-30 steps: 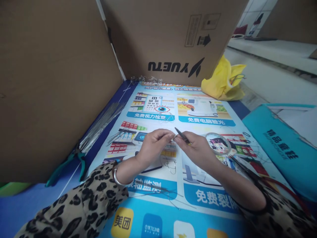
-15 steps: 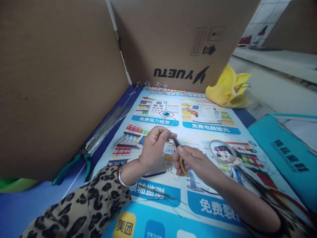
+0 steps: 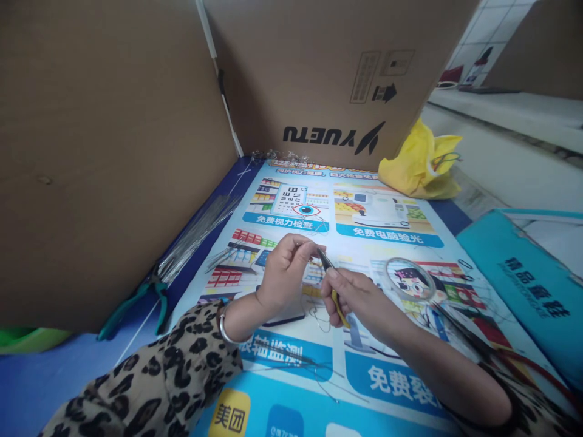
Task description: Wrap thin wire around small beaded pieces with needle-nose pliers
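Note:
My right hand [image 3: 350, 294] is closed around yellow-handled pliers [image 3: 334, 298], whose dark narrow jaws point up and left. The jaw tips meet the fingertips of my left hand [image 3: 285, 270], which is pinched on a thin wire mostly hidden by the fingers. Below my hands a fine wire loop [image 3: 321, 318] hangs or lies over the printed poster; I cannot tell which. Several thin dark wires [image 3: 310, 362] lie on the poster nearer to me.
Cardboard walls [image 3: 319, 73] stand at the back and left. Green-handled pliers [image 3: 155, 291] and a bundle of straight wires [image 3: 195, 237] lie at left. At right are a tape roll [image 3: 388, 276], scissors [image 3: 469, 334], a yellow bag [image 3: 416, 167] and a teal box [image 3: 523, 285].
Both hands stay nearly in place. The pliers and the left fingertips have shifted very slightly; the grips look the same.

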The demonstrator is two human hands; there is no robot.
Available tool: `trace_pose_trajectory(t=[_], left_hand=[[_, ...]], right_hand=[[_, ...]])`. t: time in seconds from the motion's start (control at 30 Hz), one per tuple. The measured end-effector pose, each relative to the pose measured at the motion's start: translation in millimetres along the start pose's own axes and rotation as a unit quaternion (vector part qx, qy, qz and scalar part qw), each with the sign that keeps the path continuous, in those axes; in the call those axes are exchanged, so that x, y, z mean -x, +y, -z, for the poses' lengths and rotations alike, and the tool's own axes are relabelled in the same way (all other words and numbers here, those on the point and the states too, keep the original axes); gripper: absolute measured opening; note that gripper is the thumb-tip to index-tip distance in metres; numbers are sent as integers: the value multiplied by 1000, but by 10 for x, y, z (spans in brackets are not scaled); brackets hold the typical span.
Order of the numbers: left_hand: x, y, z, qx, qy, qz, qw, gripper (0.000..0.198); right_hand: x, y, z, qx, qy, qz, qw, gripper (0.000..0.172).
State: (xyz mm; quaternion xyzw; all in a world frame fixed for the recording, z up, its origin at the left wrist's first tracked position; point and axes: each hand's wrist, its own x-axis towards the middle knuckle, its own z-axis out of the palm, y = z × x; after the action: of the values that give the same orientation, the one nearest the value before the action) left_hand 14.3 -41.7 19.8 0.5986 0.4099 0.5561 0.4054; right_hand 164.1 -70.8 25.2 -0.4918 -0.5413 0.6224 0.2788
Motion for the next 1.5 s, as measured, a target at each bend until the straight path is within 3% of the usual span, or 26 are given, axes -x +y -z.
trace_pose_trajectory(t=[0.37, 0.77, 1.0, 1.23, 1.33, 1.5], left_hand=[[0, -19, 7, -31, 0, -17, 999, 14], [-74, -36, 10, 106, -9, 84, 991, 16], [-105, -4, 54, 165, -57, 113, 978, 16], [-114, 15, 62, 187, -71, 140, 970, 17], [-131, 21, 67, 187, -76, 151, 968, 19], [-159, 19, 102, 170, -99, 176, 965, 21]], right_hand=[[2, -9, -13, 14, 5, 11, 1000, 38], [-25, 24, -17, 164, 56, 21, 985, 36], [-63, 84, 106, 361, 93, 105, 922, 40], [-60, 58, 166, 512, 129, 108, 842, 32], [-62, 54, 175, 492, 120, 111, 855, 34], [-81, 66, 201, 349, 84, 104, 927, 39]])
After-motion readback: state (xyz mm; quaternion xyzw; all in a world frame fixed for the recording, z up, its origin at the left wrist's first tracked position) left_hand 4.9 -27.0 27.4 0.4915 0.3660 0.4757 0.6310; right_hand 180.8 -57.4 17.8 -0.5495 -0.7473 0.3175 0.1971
